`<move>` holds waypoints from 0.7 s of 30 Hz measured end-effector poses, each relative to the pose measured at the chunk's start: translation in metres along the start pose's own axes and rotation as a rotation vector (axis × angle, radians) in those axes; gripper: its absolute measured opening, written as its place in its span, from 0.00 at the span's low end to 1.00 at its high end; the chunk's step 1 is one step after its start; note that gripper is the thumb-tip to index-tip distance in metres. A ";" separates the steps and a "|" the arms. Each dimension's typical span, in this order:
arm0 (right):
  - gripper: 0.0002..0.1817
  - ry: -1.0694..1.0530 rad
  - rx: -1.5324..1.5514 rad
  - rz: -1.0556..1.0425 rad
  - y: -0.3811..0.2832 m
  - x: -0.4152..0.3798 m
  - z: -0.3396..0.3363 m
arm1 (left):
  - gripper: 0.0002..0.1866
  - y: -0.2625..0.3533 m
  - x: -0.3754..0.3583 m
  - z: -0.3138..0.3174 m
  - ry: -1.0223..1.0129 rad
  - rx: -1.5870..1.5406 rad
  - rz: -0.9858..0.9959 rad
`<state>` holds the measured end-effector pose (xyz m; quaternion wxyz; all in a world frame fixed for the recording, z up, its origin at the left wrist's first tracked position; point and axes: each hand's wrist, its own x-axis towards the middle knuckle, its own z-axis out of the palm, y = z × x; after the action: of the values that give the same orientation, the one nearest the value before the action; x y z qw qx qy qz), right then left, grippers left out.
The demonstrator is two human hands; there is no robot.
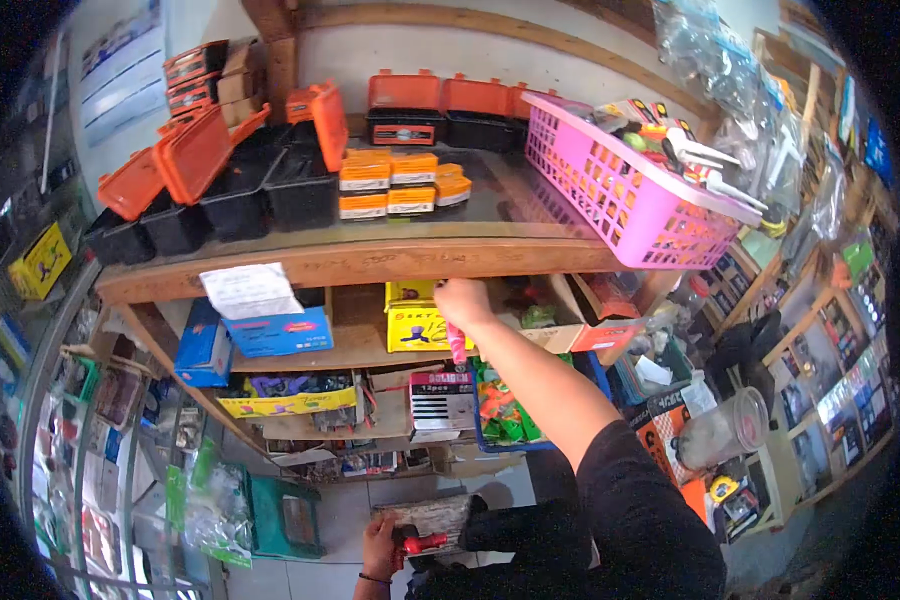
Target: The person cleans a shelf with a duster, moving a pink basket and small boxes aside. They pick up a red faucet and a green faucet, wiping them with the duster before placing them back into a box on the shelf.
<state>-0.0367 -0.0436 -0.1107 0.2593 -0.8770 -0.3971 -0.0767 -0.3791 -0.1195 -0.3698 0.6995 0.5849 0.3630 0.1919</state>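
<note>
"Black sleeve (645,500) is extending forward, nearest us. Right hand (462,303)?"

"Closing its fingers on a pink item (457,346), which is hanging before the yellow box (408,333) beneath the wooden tabletop (370,262)."

"Left hand (378,546)?"

"Gripping a red item (425,543), low down, well apart from the right."

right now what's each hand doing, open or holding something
Left hand: closed, holding a red object.
Right hand: closed, holding a pink object by the yellow box.
</note>
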 end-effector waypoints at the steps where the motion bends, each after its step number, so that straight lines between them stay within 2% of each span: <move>1: 0.16 0.000 0.008 0.016 -0.004 0.001 0.000 | 0.10 -0.022 0.006 0.006 0.026 -0.171 -0.036; 2: 0.16 -0.028 0.026 0.014 -0.009 0.003 0.000 | 0.10 -0.033 0.007 0.012 0.059 -0.345 -0.073; 3: 0.15 -0.057 0.043 0.006 -0.013 0.005 0.003 | 0.10 -0.026 0.002 0.017 0.063 -0.334 -0.078; 4: 0.15 -0.057 0.052 0.007 -0.014 0.007 0.013 | 0.11 -0.019 -0.001 0.024 -0.030 -0.254 -0.117; 5: 0.15 0.103 0.096 -0.063 -0.012 0.008 0.028 | 0.11 -0.005 -0.003 0.033 -0.122 -0.174 -0.155; 6: 0.16 0.266 0.138 -0.131 -0.006 0.009 0.035 | 0.11 0.013 -0.006 0.050 -0.119 -0.166 -0.152; 7: 0.16 0.272 0.145 -0.128 -0.002 0.008 0.028 | 0.11 0.034 -0.008 0.072 -0.054 -0.314 -0.227; 8: 0.18 0.149 0.195 -0.076 -0.001 0.001 0.016 | 0.11 0.051 -0.014 0.086 0.013 -0.460 -0.310; 9: 0.20 0.016 0.245 -0.022 -0.003 -0.013 0.002 | 0.12 0.063 -0.023 0.090 -0.084 -0.178 -0.178; 10: 0.24 -0.004 0.275 -0.043 -0.007 -0.044 -0.040 | 0.12 0.078 -0.022 0.099 -0.074 -0.175 -0.190; 11: 0.23 0.387 0.335 -0.268 0.016 -0.066 -0.024 | 0.12 0.092 -0.023 0.112 -0.093 -0.303 -0.247; 12: 0.22 0.288 0.478 -0.348 0.031 -0.097 -0.040 | 0.13 0.095 -0.033 0.123 -0.101 -0.437 -0.310; 13: 0.23 0.136 0.407 -0.337 0.045 -0.136 -0.066 | 0.14 0.080 -0.031 0.128 -0.144 -0.421 -0.266; 14: 0.23 -0.029 0.543 -0.297 0.066 -0.173 -0.070 | 0.14 0.091 -0.033 0.140 -0.113 -0.444 -0.242; 15: 0.23 -0.029 0.577 -0.406 0.079 -0.203 -0.089 | 0.15 0.110 -0.036 0.156 -0.175 -0.559 -0.230; 16: 0.26 -0.188 0.540 -0.440 0.101 -0.229 -0.092 | 0.15 0.122 -0.042 0.167 -0.232 -0.660 -0.236; 18: 0.35 -0.437 0.550 -0.402 0.133 -0.266 -0.105 | 0.17 0.132 -0.043 0.186 -0.331 -0.650 -0.195; 19: 0.35 -0.433 0.582 -0.444 0.150 -0.272 -0.110 | 0.18 0.137 -0.039 0.199 -0.435 -0.708 -0.165; 20: 0.36 -0.427 0.616 -0.471 0.165 -0.275 -0.113 | 0.18 0.132 -0.031 0.216 -0.322 -0.642 -0.109; 21: 0.37 -0.363 0.611 -0.458 0.176 -0.277 -0.118 | 0.19 0.147 -0.030 0.227 -0.383 -0.646 -0.120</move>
<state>-0.0855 -0.3829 -0.1737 0.4094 -0.6483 -0.6254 0.1447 -0.2095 -0.2586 -0.2085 0.9129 0.3375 0.1800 0.1423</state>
